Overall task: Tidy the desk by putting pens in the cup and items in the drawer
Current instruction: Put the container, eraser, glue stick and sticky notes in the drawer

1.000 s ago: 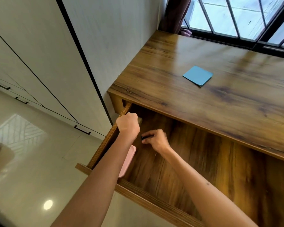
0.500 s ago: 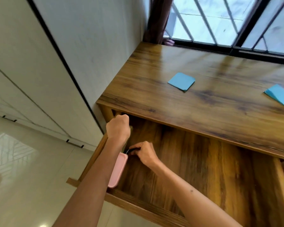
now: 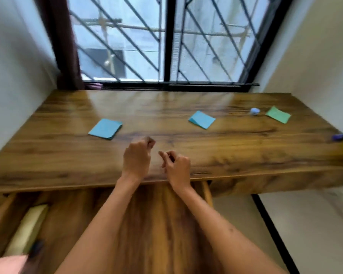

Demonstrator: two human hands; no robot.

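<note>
Both hands [image 3: 136, 157] [image 3: 177, 167] hover loosely curled, each grip holding nothing — best slide the nearest blue note [image 3: 105, 128] off the desk [image 3: 48, 155] edge into the open drawer [image 3: 0, 224].

Both bare forearms reach forward side by side; left hand [image 3: 136, 159] and right hand [image 3: 177, 167] loosely curled, holding nothing.
</note>
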